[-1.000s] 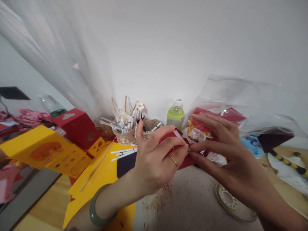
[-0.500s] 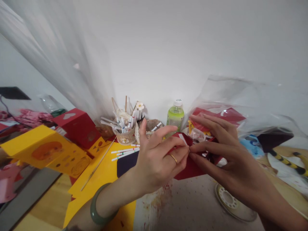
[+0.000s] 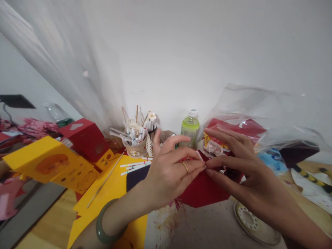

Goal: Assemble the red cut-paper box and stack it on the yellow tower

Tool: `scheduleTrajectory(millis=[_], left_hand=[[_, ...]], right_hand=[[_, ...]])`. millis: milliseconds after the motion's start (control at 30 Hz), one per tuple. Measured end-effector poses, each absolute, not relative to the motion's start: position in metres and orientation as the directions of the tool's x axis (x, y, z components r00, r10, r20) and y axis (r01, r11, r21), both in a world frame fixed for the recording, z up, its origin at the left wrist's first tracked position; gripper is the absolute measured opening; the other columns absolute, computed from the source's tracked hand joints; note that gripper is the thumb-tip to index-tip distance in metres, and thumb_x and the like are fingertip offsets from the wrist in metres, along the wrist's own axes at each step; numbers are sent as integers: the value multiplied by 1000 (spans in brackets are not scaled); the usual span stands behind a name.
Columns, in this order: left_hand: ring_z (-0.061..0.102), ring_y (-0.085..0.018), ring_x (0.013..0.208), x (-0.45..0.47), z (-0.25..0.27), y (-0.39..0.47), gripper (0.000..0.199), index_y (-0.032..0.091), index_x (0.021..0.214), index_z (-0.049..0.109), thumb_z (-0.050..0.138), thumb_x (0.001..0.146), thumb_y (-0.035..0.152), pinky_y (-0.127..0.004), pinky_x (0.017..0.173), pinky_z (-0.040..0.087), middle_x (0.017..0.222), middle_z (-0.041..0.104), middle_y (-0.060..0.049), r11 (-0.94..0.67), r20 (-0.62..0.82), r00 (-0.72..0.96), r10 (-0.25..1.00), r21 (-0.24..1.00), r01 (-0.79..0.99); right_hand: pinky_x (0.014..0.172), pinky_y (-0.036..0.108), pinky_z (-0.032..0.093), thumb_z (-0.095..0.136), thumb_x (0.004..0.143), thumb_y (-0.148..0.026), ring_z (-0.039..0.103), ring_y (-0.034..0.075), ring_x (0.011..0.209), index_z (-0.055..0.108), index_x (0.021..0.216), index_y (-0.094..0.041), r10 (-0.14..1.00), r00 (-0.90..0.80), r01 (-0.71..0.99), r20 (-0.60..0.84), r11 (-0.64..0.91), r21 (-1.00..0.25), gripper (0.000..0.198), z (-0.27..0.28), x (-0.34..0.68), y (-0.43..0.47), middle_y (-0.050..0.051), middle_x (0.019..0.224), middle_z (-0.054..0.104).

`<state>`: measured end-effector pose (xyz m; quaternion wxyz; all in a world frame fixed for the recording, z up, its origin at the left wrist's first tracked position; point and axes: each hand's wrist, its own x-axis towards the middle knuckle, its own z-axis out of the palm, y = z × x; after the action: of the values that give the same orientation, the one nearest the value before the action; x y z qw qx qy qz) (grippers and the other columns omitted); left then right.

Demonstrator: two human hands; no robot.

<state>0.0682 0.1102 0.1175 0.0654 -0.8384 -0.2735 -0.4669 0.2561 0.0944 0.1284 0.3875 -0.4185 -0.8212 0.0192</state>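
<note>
My left hand [image 3: 173,173], with a gold ring and a green bangle, has its thumb raised and its other fingers bent, their tips pinched together. My right hand [image 3: 241,173] meets it, its thumb and index finger closed at the same spot and its other fingers stretched out. A tiny pale bit shows between the fingertips; what it is I cannot make out. Under and behind the hands is a dark red card [image 3: 207,192], with a narrow white strip [image 3: 199,155] near its top, partly hidden by my left hand.
Yellow card sheets [image 3: 114,197] and a folded yellow card box [image 3: 49,160] lie left, with a wooden stick [image 3: 106,180]. Behind stand a basket of markers [image 3: 136,148] and a green-labelled bottle [image 3: 190,126]. Right are a tape roll [image 3: 247,218] and a clear plastic bag [image 3: 241,103].
The red card's lower edge now reaches further down and left below my hands. Both hands stay pinched together at nearly the same place. The view has shifted slightly.
</note>
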Motion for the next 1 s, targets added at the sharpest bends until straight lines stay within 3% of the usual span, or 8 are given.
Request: scheduleTrajectory(millis=[467, 833, 1000], left_hand=[[55, -20, 107, 69, 118, 108, 13, 23, 83, 70, 58, 86, 19, -52, 113, 9, 85, 73, 5, -841, 810, 403, 426, 189, 507], [55, -22, 108, 67, 120, 109, 12, 22, 82, 70, 59, 86, 21, -54, 106, 20, 84, 73, 2, -844, 779, 418, 468, 253, 473], [56, -21, 108, 68, 120, 108, 11, 23, 80, 69, 60, 85, 20, -53, 109, 15, 82, 73, 4, -837, 790, 412, 454, 220, 501]], right_hand=[[97, 53, 39, 56, 82, -28, 41, 29, 124, 67, 73, -28, 700, -335, 668, 631, 649, -365, 14, 130, 255, 93, -2, 134, 51], [99, 55, 37, 57, 84, -29, 38, 29, 126, 70, 75, -28, 681, -327, 679, 656, 652, -338, 16, 129, 253, 91, -1, 135, 51], [96, 56, 40, 56, 84, -28, 38, 31, 125, 70, 75, -29, 690, -345, 687, 636, 647, -329, 17, 132, 252, 89, -1, 135, 50]])
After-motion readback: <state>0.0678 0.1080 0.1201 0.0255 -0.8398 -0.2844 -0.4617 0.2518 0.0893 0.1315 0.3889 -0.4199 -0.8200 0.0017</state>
